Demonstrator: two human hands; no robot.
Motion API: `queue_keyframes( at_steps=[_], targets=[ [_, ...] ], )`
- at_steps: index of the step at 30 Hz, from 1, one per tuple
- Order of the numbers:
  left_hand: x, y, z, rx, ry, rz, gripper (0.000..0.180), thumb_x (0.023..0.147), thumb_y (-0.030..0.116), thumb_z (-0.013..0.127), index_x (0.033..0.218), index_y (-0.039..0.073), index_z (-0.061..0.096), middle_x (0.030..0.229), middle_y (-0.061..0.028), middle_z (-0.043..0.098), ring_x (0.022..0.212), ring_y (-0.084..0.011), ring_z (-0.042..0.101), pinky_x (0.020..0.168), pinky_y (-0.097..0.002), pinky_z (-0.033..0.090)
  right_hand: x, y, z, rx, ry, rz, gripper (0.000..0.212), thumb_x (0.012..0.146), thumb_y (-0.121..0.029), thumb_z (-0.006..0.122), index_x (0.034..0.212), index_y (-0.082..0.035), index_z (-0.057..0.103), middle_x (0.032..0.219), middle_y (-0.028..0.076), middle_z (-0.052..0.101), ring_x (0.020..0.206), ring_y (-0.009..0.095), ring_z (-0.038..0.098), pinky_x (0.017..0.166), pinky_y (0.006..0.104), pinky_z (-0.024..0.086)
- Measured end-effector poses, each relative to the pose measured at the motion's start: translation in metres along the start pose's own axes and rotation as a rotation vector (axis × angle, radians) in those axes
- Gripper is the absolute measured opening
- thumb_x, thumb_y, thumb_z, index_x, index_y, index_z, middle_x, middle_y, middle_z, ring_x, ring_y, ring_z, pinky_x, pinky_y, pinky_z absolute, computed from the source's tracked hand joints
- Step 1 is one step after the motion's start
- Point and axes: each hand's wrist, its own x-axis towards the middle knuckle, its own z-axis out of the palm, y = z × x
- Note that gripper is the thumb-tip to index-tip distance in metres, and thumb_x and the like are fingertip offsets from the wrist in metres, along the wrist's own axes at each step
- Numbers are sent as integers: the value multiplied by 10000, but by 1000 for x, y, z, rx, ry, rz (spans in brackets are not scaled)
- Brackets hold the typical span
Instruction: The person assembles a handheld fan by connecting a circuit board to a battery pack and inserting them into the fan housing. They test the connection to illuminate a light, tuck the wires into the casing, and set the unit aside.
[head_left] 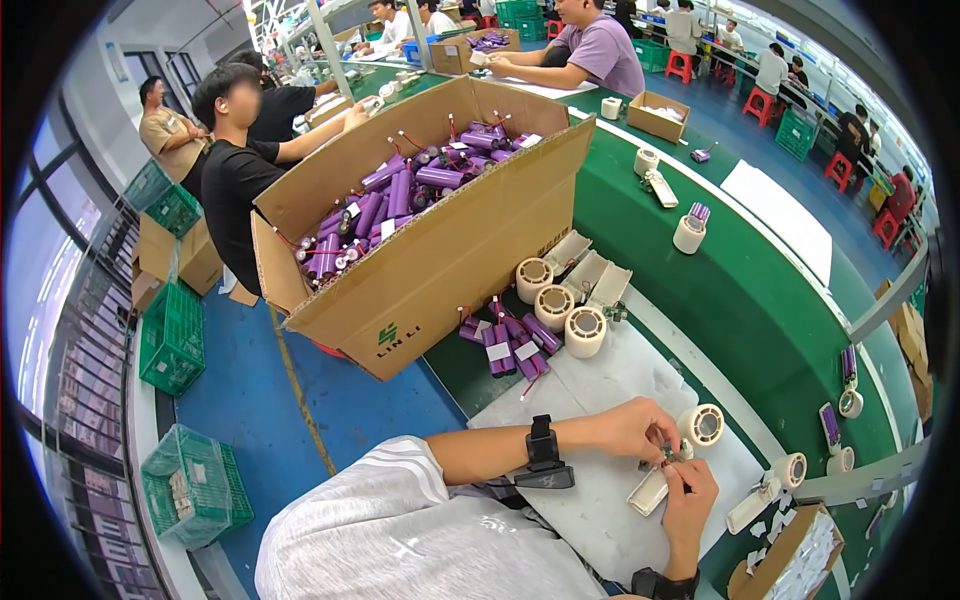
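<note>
Both my hands meet over a cream plastic housing, with its round head (703,424) and open handle half (648,493) on a white work sheet (600,400). My left hand (640,430) is closed, fingertips pinching a small green circuit board (660,458) beside the head. Just below, my right hand (692,497) is closed too, thumb and finger together at the board's edge over the handle. What its fingertips hold is too small to make out; a bit of red shows there.
Several purple battery packs (498,352) and cream housings (585,331) lie beyond my left arm, beside a large cardboard box (430,270) of packs. Rightward, a green conveyor belt (760,290) carries more housings. A small box (800,560) of white pieces stands near my right hand. Co-workers sit beyond.
</note>
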Motion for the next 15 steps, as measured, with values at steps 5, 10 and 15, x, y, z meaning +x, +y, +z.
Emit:
queue_keyframes(
  at_steps=[5, 10, 15],
  targets=[
    [0, -2, 0, -25, 5, 11, 203, 739, -14, 718, 939, 15, 702, 838, -34, 695, 709, -70, 629, 674, -218, 515, 1, 5, 1, 8, 16, -51, 81, 788, 4, 670, 852, 51, 680, 756, 109, 589, 631, 187, 540, 563, 292, 407],
    [0, 0, 3, 48, 29, 46, 196, 739, -4, 726, 933, 15, 704, 824, -37, 693, 704, -69, 625, 662, -221, 513, 0, -2, 1, -59, 22, 31, 81, 790, 0, 674, 853, 50, 682, 738, 99, 579, 615, 174, 523, 555, 287, 396],
    [-2, 4, 5, 61, 52, 42, 193, 739, 6, 730, 930, 14, 705, 798, -45, 691, 688, -73, 625, 643, -226, 511, 0, -3, 4, -56, 51, 32, 75, 795, -4, 674, 850, 47, 683, 724, 89, 569, 604, 163, 511, 545, 287, 385]
  ],
)
